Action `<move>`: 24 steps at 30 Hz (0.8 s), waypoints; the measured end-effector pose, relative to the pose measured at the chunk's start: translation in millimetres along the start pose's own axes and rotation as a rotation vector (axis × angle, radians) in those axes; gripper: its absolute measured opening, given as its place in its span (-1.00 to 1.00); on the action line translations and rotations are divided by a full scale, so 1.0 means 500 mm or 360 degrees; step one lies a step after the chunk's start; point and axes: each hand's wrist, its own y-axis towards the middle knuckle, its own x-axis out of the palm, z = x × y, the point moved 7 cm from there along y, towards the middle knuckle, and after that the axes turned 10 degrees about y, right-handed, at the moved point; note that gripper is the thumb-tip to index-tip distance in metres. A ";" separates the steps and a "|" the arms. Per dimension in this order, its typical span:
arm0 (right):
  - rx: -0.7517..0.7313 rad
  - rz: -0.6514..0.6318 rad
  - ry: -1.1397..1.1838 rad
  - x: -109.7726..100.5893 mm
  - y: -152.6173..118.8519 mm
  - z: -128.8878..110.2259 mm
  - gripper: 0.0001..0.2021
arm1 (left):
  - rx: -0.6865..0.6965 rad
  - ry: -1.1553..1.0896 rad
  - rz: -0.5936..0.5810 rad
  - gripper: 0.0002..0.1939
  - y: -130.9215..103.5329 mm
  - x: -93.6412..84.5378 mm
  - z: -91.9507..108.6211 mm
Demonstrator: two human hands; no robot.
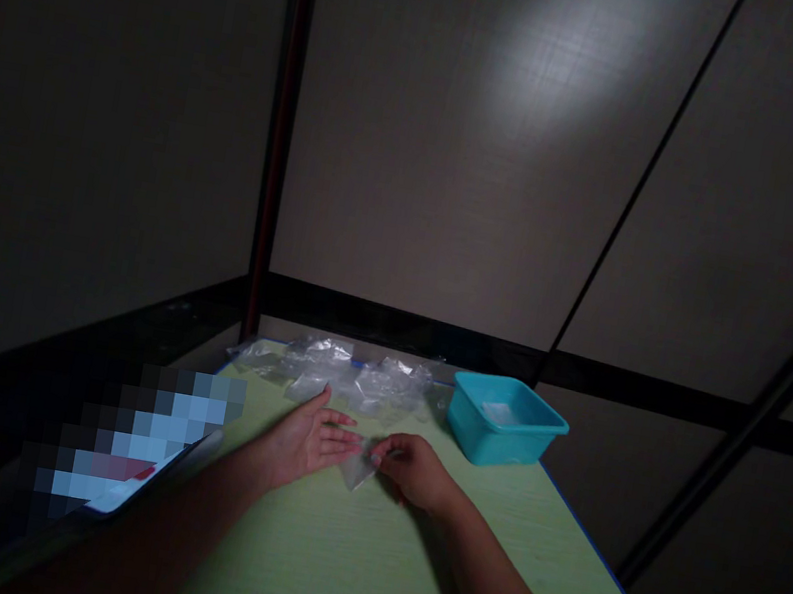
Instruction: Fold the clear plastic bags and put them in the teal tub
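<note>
Over the middle of the table, my right hand (416,475) pinches the edge of a small clear plastic bag (356,471) between thumb and fingers. My left hand (300,443) is open, its thumb raised and its fingers stretched toward the bag. The left fingertips reach the bag's left edge; whether they press on it I cannot tell. Just beyond both hands lies a loose spread of crinkled clear plastic bags (392,390). A turquoise plastic basin (500,448) stands to the right of them, with a pale flat piece (497,413) inside.
The light green table (291,563) has a blue edge and narrows toward the back wall panels (434,161). At the left, a flat device with a lit, blurred-out screen (140,467) leans beside my left forearm. The room is dim.
</note>
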 end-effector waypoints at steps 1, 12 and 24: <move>-0.0081 0.0028 -0.0035 -0.004 0.000 -0.007 -0.81 | 0.0091 0.0078 0.0082 -0.50 0.001 -0.007 0.005; -0.0609 -0.0049 -0.0165 0.011 -0.032 -0.090 -0.80 | 0.0726 0.0616 0.0250 -0.67 0.011 0.015 0.028; -0.0648 0.0048 -0.0017 -0.003 -0.030 -0.100 -0.82 | 0.0618 0.0554 -0.0109 -0.68 0.002 0.036 0.025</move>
